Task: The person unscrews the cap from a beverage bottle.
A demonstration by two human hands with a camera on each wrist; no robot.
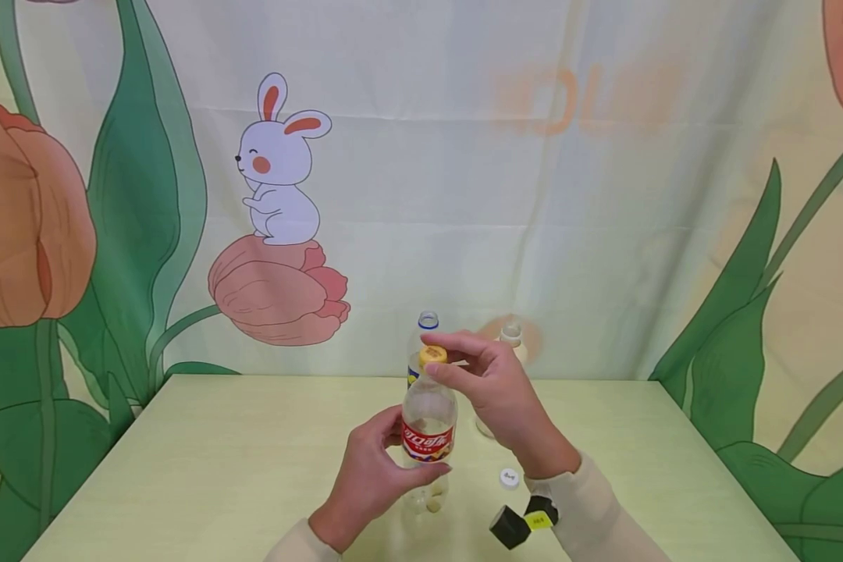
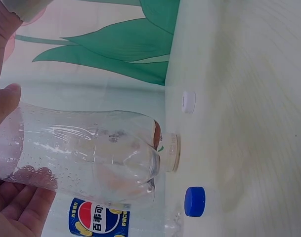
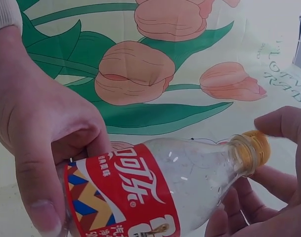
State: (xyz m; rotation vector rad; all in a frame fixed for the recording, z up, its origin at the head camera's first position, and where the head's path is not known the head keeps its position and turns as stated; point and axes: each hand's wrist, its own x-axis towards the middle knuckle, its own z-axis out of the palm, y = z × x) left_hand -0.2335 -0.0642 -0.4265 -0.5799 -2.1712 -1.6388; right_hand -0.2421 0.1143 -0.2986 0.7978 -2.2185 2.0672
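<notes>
A clear plastic bottle [image 1: 428, 441] with a red label is held off the table, upright. My left hand [image 1: 375, 468] grips its lower half, thumb across the front; the left wrist view shows the bottle's clear base [image 2: 125, 153] beyond the fingers. On the bottle's mouth sits a yellow cap [image 3: 256, 149], pinched between the thumb and fingers of my right hand [image 1: 495, 382]. Behind stands an uncapped clear bottle [image 1: 428, 320] with a blue neck ring, its blue label [image 2: 99, 217] clearest in the left wrist view. Another uncapped bottle [image 1: 511, 334] is partly hidden by my right hand.
A white cap [image 1: 509, 478] lies on the pale table [image 1: 218, 468], right of the held bottle. The left wrist view also shows a blue cap [image 2: 194, 201] on the tabletop. A printed curtain [image 1: 421, 172] hangs behind the table.
</notes>
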